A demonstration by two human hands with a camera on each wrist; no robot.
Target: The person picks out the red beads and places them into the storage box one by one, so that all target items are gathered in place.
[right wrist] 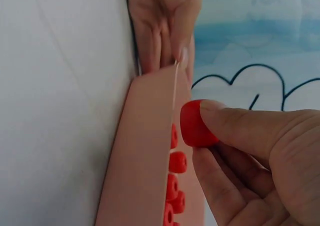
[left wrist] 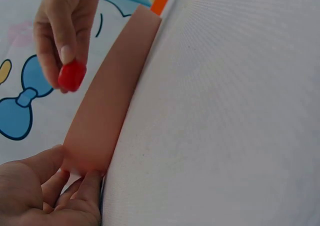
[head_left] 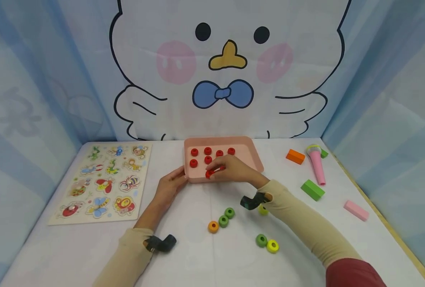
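My right hand (head_left: pixel 230 169) is above the front of a shallow pink tray (head_left: pixel 248 153), pinching a red bead (right wrist: pixel 196 125) between thumb and fingers. In the left wrist view this bead hangs above the tray's rim. My left hand (head_left: pixel 171 185) grips the tray's front left corner, its thumb at the rim and its fingers lower on the wall. Several red beads (head_left: pixel 194 152) stand apart inside the tray, roughly in rows. Part of the tray's inside is hidden behind my right hand.
Nearer me lie green beads (head_left: pixel 223 221), an orange bead (head_left: pixel 213 227) and yellow beads (head_left: pixel 272 246). A puzzle board (head_left: pixel 116 181) with insect pictures lies left. At right are a pink toy microphone (head_left: pixel 317 167), an orange block (head_left: pixel 295 156), a green block (head_left: pixel 312 190) and a pink block (head_left: pixel 356 210).
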